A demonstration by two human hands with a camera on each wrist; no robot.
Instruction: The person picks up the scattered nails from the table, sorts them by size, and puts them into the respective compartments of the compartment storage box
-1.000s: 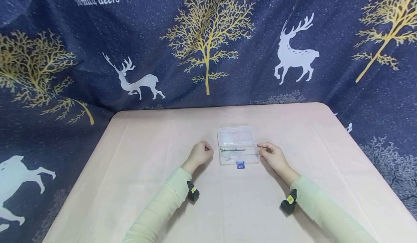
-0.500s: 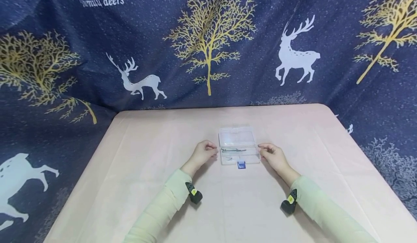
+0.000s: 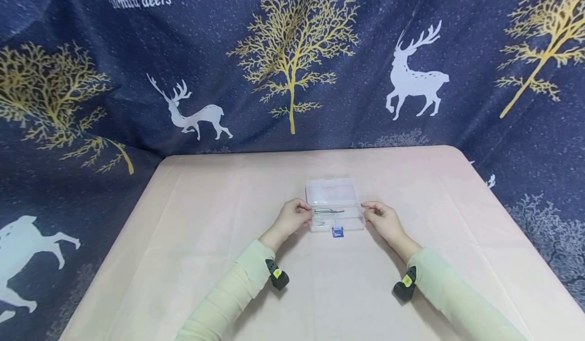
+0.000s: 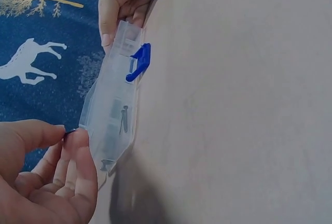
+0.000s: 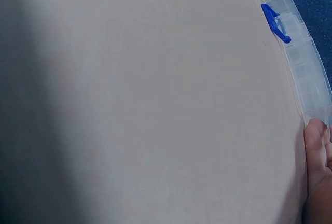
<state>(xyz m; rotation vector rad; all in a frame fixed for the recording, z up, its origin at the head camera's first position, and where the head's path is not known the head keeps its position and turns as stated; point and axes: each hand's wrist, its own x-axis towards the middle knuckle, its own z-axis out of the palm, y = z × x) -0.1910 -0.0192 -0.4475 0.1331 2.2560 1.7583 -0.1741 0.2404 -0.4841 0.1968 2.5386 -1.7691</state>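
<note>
A clear box [image 3: 335, 211] lies open on the worktop [image 3: 183, 239] between the two hands, its lid folded back on the far side. The left hand [image 3: 292, 218] touches the box's left end, thumb and forefinger pinched on a thin dark item at the edge; what it is cannot be told. The right hand [image 3: 383, 220] grips the right end with curled fingers. A blue latch [image 3: 337, 231] sticks out from the near edge, midway between the hands. Thin metal tools [image 3: 326, 211] lie inside, nearer the left hand.
</note>
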